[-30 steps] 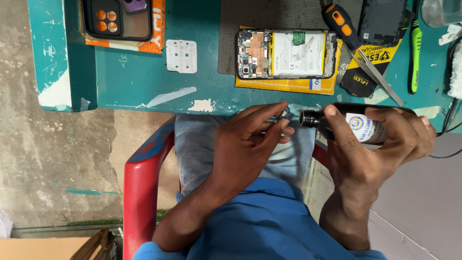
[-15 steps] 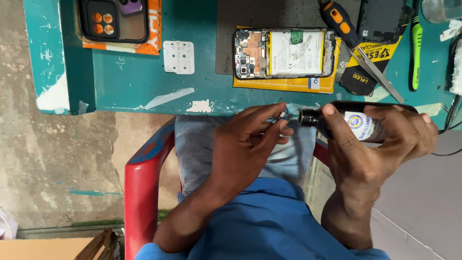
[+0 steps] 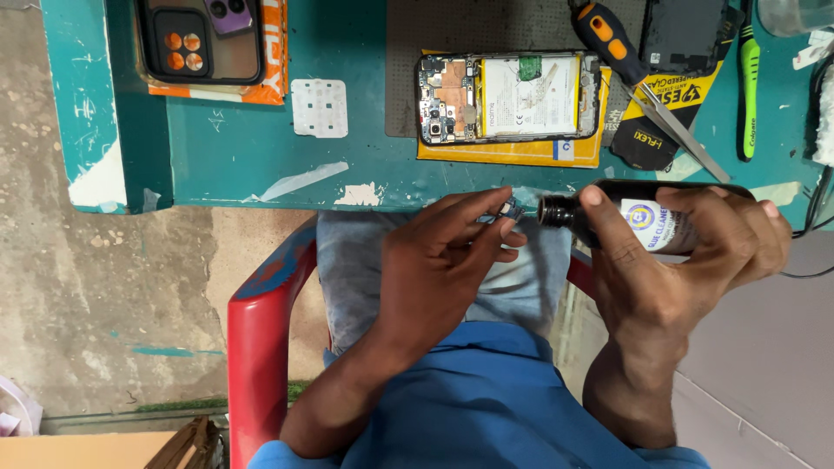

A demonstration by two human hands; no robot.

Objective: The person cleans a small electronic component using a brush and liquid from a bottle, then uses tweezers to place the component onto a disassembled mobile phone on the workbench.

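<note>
My left hand (image 3: 443, 256) pinches a small bluish electronic part (image 3: 510, 211) between thumb and fingertips, just below the table's front edge. My right hand (image 3: 686, 260) grips a dark bottle (image 3: 608, 217) with a white label, lying sideways. Its open neck points left, a short gap from the part. Both hands hover above my lap, over grey trousers and a blue shirt.
On the teal table (image 3: 261, 156) lies an opened phone (image 3: 508, 95) on a yellow sheet, with a screwdriver (image 3: 604, 30), tweezers (image 3: 682, 130), a green tool (image 3: 749, 78), a black back cover (image 3: 686, 30), a white stencil (image 3: 319, 108) and a cased phone (image 3: 201, 39). A red chair arm (image 3: 261, 321) is at left.
Almost nothing differs; both hands hold the part and the bottle in the same pose, and the view has shifted only slightly.
</note>
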